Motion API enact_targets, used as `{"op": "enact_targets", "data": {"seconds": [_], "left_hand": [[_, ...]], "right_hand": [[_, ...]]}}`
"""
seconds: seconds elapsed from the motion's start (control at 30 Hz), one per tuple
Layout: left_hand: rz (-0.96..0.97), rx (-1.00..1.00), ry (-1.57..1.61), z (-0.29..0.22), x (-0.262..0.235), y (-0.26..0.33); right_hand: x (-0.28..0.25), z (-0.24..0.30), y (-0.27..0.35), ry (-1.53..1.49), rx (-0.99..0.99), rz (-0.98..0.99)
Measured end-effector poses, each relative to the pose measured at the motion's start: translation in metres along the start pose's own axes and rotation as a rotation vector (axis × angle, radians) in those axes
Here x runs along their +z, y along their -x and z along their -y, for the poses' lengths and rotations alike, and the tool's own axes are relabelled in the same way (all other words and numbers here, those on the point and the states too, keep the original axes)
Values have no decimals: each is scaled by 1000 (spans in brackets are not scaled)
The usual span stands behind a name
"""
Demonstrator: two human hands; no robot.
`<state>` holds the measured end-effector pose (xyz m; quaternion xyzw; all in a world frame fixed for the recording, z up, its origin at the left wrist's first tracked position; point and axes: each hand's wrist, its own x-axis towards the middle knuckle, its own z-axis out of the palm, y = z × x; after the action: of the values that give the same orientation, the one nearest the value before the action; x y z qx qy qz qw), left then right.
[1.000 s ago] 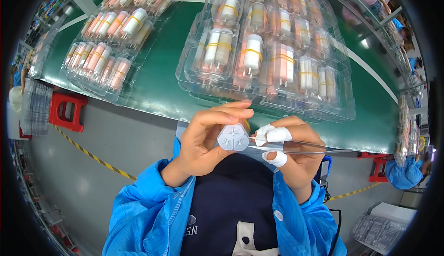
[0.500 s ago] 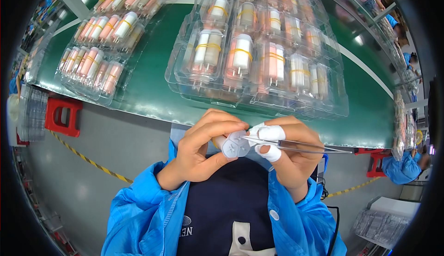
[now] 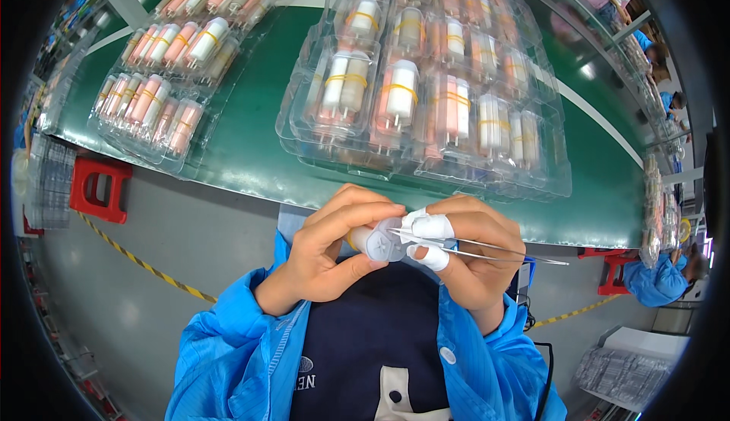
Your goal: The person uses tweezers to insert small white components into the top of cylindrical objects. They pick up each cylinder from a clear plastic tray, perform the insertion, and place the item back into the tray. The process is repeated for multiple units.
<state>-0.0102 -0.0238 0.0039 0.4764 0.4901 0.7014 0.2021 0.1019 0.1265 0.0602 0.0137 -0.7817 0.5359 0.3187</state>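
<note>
In front of my chest, my left hand (image 3: 325, 247) is closed round a bundle of pale tubes (image 3: 357, 237). Its translucent, lobed end piece (image 3: 382, 244) faces right, with small marks or holes on its face. A pair of metal tweezers (image 3: 535, 258) is pinched in my right hand (image 3: 479, 250), whose thumb and fingertips are wrapped in white tape or finger covers. The tweezer points meet the upper part of the end piece's face. Whether they grip anything small there cannot be made out.
Beyond my hands, clear plastic trays (image 3: 357, 151) of pink, white and grey tubes with yellow bands stand on a green table (image 3: 236, 143). More filled trays (image 3: 179, 164) lie at left. Red stools (image 3: 101, 189) stand below the table. A person in blue (image 3: 658, 280) is at far right.
My right hand and the tweezers have shifted slightly left and down, and the tweezers slope more. The end piece has turned a little in my left hand.
</note>
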Motion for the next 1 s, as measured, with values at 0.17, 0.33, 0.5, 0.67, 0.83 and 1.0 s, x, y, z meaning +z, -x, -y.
{"op": "enact_targets", "data": {"seconds": [0.17, 0.33, 0.5, 0.67, 0.83, 1.0], "left_hand": [[-10, -5, -3, 1, 0, 0], [1, -13, -14, -3, 0, 0], [-11, 0, -21, -1, 0, -1], [-16, 1, -41, -1, 0, 0], [-23, 1, -45, -1, 0, -1], [-17, 0, -52, -1, 0, 0]], "right_hand": [[2, -3, 2, 26, 16, -12], [1, -2, 1, 22, -12, -5], [2, -2, 1, 41, -23, -8], [2, -2, 1, 25, -6, -11], [2, -3, 2, 25, -16, -15], [2, -3, 2, 40, -15, -13]]}}
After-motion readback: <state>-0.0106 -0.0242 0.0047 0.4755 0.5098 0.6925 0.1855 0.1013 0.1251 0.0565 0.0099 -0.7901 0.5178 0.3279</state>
